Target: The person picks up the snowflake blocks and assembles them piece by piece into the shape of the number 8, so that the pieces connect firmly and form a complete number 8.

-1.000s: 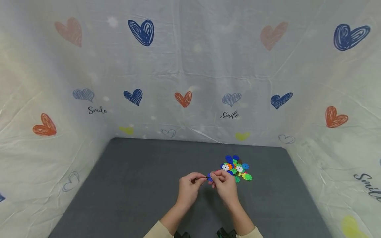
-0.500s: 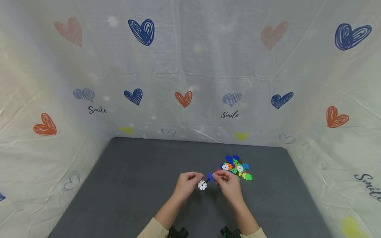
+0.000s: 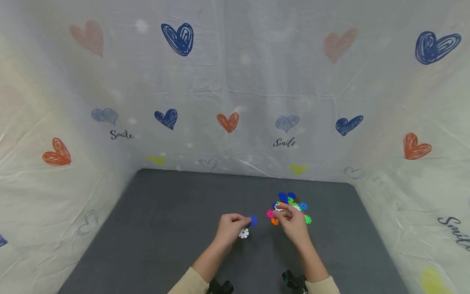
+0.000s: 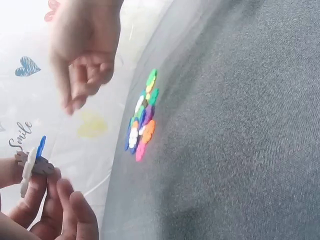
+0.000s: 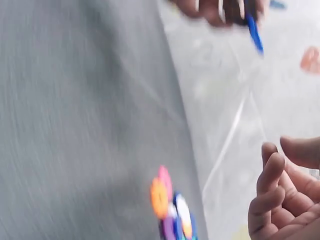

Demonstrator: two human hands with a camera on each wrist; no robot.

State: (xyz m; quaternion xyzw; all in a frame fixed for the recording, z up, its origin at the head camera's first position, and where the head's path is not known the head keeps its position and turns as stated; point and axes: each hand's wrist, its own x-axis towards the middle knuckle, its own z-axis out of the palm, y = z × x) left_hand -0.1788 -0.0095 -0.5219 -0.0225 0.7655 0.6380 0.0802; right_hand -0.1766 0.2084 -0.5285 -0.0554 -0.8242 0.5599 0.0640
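Note:
My left hand [image 3: 229, 230] pinches a small joined set of notched plastic discs over the middle of the table. In that set are a white disc [image 3: 244, 233], a blue disc [image 3: 253, 221] and a dark brownish disc [image 4: 44, 166] between them. My right hand [image 3: 295, 228] is above the near side of a pile of loose notched discs, its fingers loosely bent. Nothing shows between its thumb and fingertips in the right wrist view. A pink disc [image 3: 270, 214] and an orange disc [image 3: 275, 221] lie at the pile's left edge; the hand hides part of the pile.
The discs lie on a dark grey table [image 3: 176, 228]. Pale curtain walls [image 3: 249, 81] printed with hearts and "Smile" enclose its back and sides. Green discs [image 3: 307, 219] lie at the pile's right edge, blue discs [image 3: 282, 197] at its back.
My right hand has let go of the blue disc and moved right to the pile. The blue disc stays joined to the set in my left hand, which has shifted slightly left.

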